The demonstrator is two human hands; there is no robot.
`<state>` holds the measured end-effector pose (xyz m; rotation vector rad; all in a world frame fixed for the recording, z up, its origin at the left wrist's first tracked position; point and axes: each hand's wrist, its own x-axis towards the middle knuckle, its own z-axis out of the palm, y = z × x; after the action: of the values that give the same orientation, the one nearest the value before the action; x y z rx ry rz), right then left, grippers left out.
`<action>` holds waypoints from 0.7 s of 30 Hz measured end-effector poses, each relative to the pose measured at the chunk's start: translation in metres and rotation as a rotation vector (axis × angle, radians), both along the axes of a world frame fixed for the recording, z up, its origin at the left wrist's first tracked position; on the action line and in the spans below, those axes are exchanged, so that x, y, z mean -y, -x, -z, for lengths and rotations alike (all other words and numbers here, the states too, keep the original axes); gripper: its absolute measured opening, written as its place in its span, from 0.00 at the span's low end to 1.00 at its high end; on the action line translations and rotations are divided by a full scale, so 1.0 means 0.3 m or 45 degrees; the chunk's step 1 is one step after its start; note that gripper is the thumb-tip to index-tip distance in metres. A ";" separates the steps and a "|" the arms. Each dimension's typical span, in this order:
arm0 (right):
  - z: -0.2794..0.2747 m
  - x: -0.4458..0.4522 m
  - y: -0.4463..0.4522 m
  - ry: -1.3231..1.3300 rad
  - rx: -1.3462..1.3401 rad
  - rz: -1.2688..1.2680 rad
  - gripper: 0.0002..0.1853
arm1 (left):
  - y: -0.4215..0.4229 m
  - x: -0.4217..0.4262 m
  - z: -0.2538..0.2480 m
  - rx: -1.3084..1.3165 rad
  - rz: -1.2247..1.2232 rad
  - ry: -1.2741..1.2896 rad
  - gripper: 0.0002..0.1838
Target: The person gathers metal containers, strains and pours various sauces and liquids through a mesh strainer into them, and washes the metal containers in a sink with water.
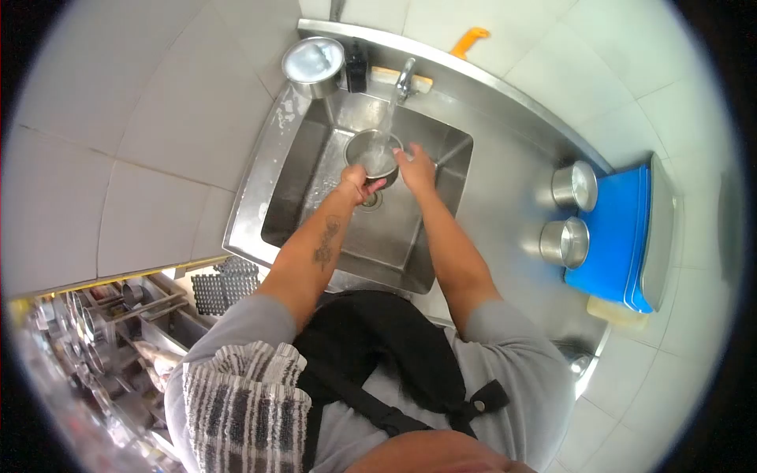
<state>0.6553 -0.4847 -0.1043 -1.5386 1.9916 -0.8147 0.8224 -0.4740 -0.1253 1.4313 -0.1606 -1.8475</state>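
Round silver metal pot (356,150) held over far part of rectangular stainless-steel sink (386,244), chrome faucet (406,79) running water into it. Left hand (363,183): fingers grasping pot's near-left side. Right hand (416,168): at right rim; cannot tell whether fingers grip. Far left, silver cylindrical metal container (317,90) with whitish contents.
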 end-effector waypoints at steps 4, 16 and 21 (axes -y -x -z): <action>-0.095 0.054 -0.004 0.408 0.261 -0.133 0.20 | 0.071 -0.048 -0.117 0.165 0.065 0.058 0.36; -0.121 0.374 -0.044 0.442 -0.942 -0.285 0.27 | -0.288 -0.134 -0.345 2.050 0.713 0.972 0.45; -0.058 0.414 0.005 -0.048 -0.664 -0.366 0.26 | -0.398 -0.178 -0.442 2.100 0.496 1.255 0.37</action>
<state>0.6537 -0.6089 -0.0868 -2.1115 2.0293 -0.2723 0.9417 -0.4206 0.0074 1.7315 -1.8780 -0.1313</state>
